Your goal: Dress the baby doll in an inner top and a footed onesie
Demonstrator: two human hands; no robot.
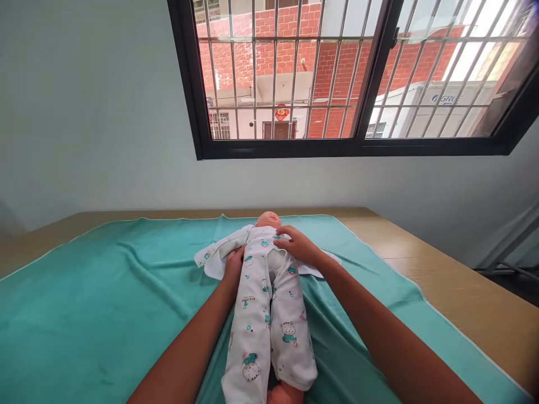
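A baby doll [269,219] lies on its back on a teal cloth [105,292], its head toward the window. It wears a white printed romper [269,314] whose legs stretch toward me. My left hand [234,262] lies against the doll's side at the waist, fingers curled on the romper fabric. On the doll's chest rests my right hand [298,244], fingers pinched on the front edge of the romper.
The cloth covers a wooden table [442,269] that stands against a pale wall. Bare wood shows along the right edge. A barred black-framed window [357,146] is above, with a brick building outside.
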